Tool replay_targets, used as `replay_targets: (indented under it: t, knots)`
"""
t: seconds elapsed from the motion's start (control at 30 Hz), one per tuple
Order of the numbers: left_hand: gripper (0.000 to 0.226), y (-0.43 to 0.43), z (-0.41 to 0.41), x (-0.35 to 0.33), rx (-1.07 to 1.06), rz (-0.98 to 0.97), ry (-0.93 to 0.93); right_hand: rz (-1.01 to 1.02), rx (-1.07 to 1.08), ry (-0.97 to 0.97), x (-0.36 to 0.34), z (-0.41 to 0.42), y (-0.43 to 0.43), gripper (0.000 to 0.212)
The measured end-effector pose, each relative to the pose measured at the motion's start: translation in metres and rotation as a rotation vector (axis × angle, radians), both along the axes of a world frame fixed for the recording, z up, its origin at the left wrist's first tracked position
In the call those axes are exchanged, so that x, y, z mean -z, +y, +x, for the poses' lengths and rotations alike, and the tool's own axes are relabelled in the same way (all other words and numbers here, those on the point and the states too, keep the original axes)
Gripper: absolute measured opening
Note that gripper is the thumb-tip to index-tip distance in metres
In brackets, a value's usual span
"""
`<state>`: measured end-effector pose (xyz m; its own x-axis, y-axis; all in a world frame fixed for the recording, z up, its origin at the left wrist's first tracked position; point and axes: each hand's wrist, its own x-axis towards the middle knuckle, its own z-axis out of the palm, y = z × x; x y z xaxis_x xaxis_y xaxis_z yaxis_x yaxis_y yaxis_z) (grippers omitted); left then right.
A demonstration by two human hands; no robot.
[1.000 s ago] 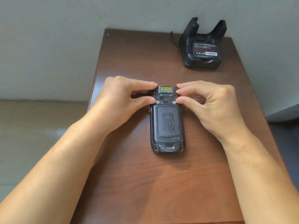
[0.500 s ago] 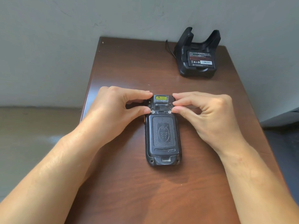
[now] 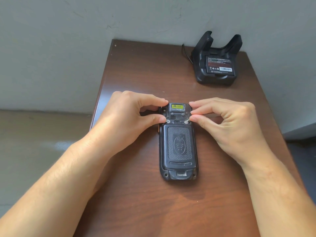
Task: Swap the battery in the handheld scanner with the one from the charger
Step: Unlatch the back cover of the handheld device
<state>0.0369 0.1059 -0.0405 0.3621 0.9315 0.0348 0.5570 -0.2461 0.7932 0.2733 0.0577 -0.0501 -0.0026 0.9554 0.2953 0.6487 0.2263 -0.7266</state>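
Observation:
The black handheld scanner [image 3: 178, 147] lies face down on the brown table [image 3: 136, 69], its textured battery cover closed. Two small silver latches sit at the cover's top corners. My left hand [image 3: 130, 115] pinches the left latch with thumb and forefinger. My right hand [image 3: 229, 122] pinches the right latch, whose tab stands turned up. At the far right corner stands the black charger cradle [image 3: 217, 60] with a labelled spare battery [image 3: 220, 65] seated in it.
A black cable [image 3: 185, 52] runs from the charger's left side toward the grey wall. The table's left edge drops to a grey floor [image 3: 34, 142]. Bare wood lies in front of the scanner, between my forearms.
My hands stay on the two latches. The right latch tab now looks raised. The view has shifted slightly with my head.

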Motion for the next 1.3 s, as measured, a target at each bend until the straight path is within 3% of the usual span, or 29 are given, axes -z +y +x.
replay_targets:
  t: [0.87, 1.1, 1.3]
  knots:
    - [0.037, -0.003, 0.002, 0.003, -0.045, 0.035, 0.004, -0.134, 0.03, -0.024, -0.012, -0.01, 0.003, 0.006]
    - [0.032, -0.001, 0.0, 0.004, -0.019, 0.083, 0.005, -0.21, 0.109, -0.081, -0.016, -0.038, 0.007, 0.045]
    - [0.034, 0.001, -0.002, 0.006, -0.009, 0.116, 0.038, -0.277, 0.105, -0.163, -0.017, -0.053, 0.012, 0.042]
